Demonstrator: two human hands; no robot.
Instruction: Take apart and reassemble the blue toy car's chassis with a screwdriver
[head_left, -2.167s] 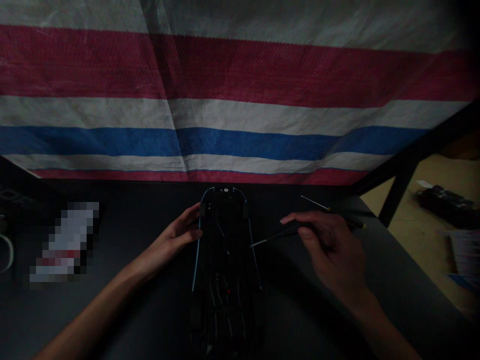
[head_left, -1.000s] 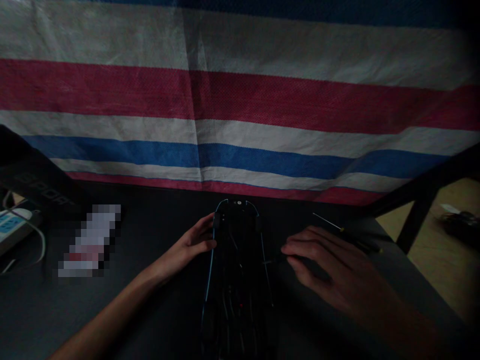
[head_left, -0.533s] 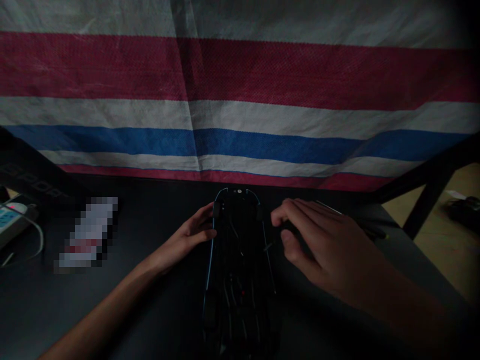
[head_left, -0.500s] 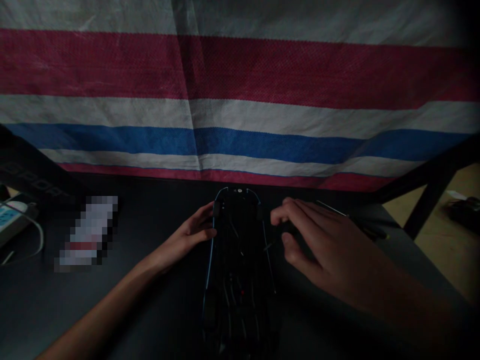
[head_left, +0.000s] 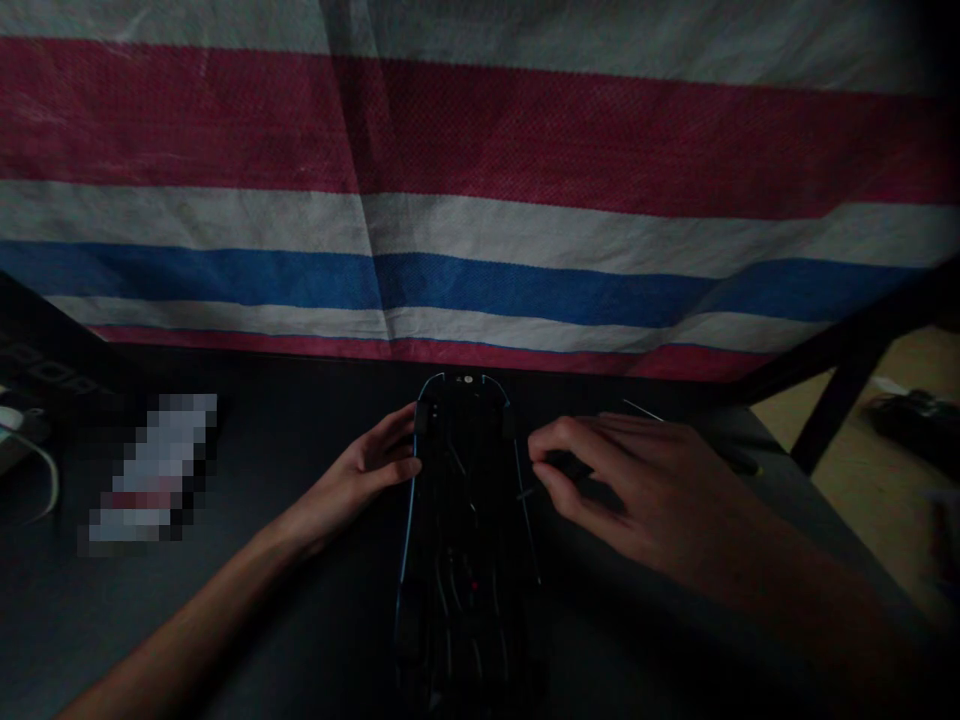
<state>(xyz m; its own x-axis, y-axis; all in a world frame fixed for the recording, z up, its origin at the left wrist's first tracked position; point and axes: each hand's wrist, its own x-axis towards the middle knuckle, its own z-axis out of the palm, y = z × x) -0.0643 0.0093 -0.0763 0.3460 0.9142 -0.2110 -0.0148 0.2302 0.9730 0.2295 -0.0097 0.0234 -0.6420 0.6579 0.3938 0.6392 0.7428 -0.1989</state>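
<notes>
A toy car [head_left: 469,520] with a black underside and blue edges lies upside down on the dark table. My left hand [head_left: 375,465] grips its left side near the far wheel, thumb and fingertips against the edge. Just off the car's right side is my right hand [head_left: 592,470]. Its thumb and index finger are pinched together, and whatever they may hold is hidden in the dark. Beyond my right hand lies a thin tool that looks like a screwdriver [head_left: 643,410], its metal shaft showing and most of the rest covered.
A blurred-out pale item [head_left: 154,470] lies on the table [head_left: 247,420] to the left. A power strip [head_left: 19,430] with a white cable sits at the far left. Striped sheeting [head_left: 465,290] hangs behind, and a black metal frame [head_left: 840,400] stands at the right edge.
My right thumb and index finger have closed into a pinch and come nearer the car's side. The left hand keeps its hold. The whole view has shifted slightly.
</notes>
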